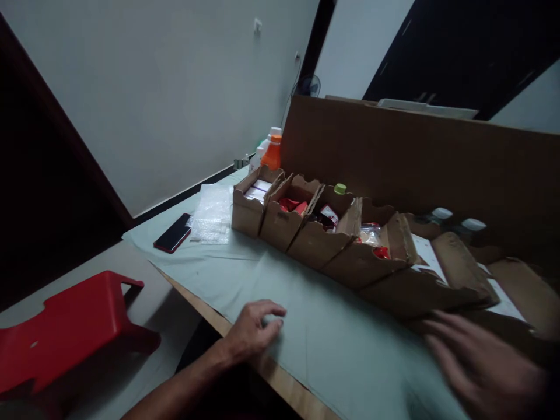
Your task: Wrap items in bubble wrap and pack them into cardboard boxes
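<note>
From my feed, far left, I see a red stool (65, 329) on the floor beside the desk (345, 350), which is covered with a pale sheet. Further back on the sheet lies a dark phone (173, 233), just beside a piece of bubble wrap (213, 214). My left hand (254, 329) rests palm down near the front edge of the desk, fingers loosely curled and touching the sheet, holding nothing. Behind it runs a row of open cardboard boxes (319, 233), set side by side at a slant; the leftmost holds white packets, the next ones red packets and small bagged items. An orange bottle (272, 153) stands just behind the leftmost box, against a tall cardboard panel (415, 157) that backs the whole row. Two white caps show behind the boxes further right. My right hand (483, 364) is blurred at the lower right, fingers spread wide, empty, just in front of the nearest box of the row.
</note>
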Demonstrator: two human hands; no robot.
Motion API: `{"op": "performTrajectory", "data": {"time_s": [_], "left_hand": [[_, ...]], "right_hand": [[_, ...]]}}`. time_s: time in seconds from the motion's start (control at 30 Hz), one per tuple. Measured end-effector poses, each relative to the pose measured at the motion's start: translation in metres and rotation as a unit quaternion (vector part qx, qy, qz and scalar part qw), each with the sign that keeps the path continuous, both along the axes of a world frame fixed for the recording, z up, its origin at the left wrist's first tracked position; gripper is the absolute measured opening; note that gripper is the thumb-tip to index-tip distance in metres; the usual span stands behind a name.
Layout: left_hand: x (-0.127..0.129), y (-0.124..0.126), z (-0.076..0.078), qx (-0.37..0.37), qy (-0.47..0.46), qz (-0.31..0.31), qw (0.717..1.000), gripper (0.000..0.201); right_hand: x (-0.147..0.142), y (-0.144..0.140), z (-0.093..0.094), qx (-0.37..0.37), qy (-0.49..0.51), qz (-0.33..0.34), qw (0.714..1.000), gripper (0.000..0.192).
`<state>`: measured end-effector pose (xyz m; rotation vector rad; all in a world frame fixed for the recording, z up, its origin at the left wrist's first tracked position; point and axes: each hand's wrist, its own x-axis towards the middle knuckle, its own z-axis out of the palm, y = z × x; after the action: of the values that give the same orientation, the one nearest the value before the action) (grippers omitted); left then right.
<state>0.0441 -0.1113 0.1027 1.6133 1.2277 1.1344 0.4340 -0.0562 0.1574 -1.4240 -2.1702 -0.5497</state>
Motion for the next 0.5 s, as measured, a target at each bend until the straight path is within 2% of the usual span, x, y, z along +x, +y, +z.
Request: {"op": "performTrajectory", "data": {"time_s": [0.1,0.2,0.27,0.37,0.5], "left_hand": [[-0.025,0.024,-0.006,-0.002,0.04,0.078,0.996,0.027],[-0.041,0.035,-0.024,0.027,0.07,0.109,0.991,0.024],[-0.046,0.035,-0.038,0.062,0.084,0.114,0.988,0.022],[-0.047,0.033,-0.054,0.138,0.105,0.102,0.98,0.021],[-0.045,0.033,-0.061,0.174,0.118,0.099,0.973,0.019]], "right_hand": [[-0.053,-0.013,-0.039,-0.05,-0.006,0.11,0.993,0.027],[-0.1,-0.031,-0.077,-0.1,0.006,0.124,0.987,0.026],[-0.121,-0.039,-0.093,-0.118,0.029,0.129,0.984,0.026],[-0.132,-0.04,-0.092,-0.116,0.062,0.137,0.982,0.025],[-0.134,-0.015,-0.051,-0.071,0.088,0.154,0.982,0.021]]}}
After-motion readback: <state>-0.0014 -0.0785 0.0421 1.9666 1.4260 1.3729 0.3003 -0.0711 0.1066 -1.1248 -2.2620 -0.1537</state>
